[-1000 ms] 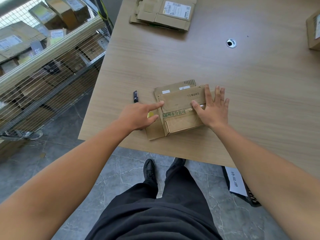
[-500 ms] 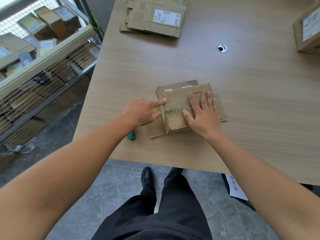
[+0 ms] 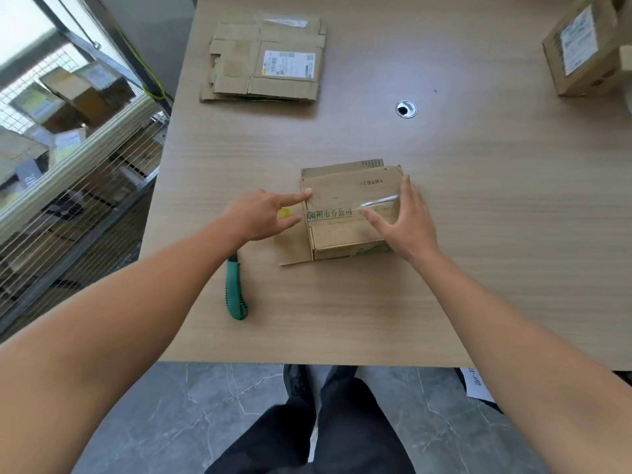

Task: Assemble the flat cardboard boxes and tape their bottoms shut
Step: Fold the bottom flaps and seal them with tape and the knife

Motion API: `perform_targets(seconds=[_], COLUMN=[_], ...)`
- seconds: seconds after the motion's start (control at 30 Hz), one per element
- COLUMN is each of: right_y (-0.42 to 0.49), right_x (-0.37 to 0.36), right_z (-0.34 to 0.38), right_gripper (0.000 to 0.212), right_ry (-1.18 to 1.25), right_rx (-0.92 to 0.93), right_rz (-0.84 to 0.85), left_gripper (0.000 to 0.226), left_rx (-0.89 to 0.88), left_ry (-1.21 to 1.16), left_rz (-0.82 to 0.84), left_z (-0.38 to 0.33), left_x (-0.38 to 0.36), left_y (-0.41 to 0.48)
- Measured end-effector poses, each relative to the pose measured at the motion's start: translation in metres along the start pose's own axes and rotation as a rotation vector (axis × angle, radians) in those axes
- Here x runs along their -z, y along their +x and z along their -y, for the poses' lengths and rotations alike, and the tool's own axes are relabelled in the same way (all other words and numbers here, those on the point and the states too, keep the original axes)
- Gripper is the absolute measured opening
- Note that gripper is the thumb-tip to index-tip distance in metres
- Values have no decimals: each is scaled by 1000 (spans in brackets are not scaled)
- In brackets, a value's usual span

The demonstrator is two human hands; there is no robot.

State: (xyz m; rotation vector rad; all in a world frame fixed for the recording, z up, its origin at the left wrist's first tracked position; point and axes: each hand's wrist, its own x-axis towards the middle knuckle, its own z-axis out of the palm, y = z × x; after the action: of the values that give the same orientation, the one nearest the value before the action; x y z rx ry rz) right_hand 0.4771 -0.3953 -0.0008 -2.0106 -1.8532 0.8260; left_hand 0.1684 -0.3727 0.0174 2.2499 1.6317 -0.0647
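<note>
A small brown cardboard box with green printed characters lies near the front of the wooden table. A strip of clear tape runs along its folded seam. My right hand lies flat on the box's right end, fingers apart, over the tape. My left hand is at the box's left edge, index fingertip touching the box. A small yellow object, mostly hidden, sits between that hand's thumb and fingers. One loose flap lies flat on the table at the left.
A green utility knife lies beside my left forearm. Flat cardboard boxes are stacked at the far left of the table. An assembled labelled box stands far right. A round cable hole is in the tabletop. A wire cage of parcels stands left.
My right hand slid from the middle of the box top to its right end. My left hand stayed at the left edge. The view tilted, bringing the whole knife into sight.
</note>
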Motion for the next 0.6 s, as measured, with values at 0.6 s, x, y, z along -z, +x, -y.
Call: perform_targets(seconds=[0.6], right_y=[-118], right_x=[-211], right_z=[185], right_gripper=[85], right_ry=[-330], right_rx=[63], right_rz=[179], left_gripper=[53], left_rx=[-181], left_ry=[252], left_rz=[121], left_z=[17], left_x=[29], left_y=[21])
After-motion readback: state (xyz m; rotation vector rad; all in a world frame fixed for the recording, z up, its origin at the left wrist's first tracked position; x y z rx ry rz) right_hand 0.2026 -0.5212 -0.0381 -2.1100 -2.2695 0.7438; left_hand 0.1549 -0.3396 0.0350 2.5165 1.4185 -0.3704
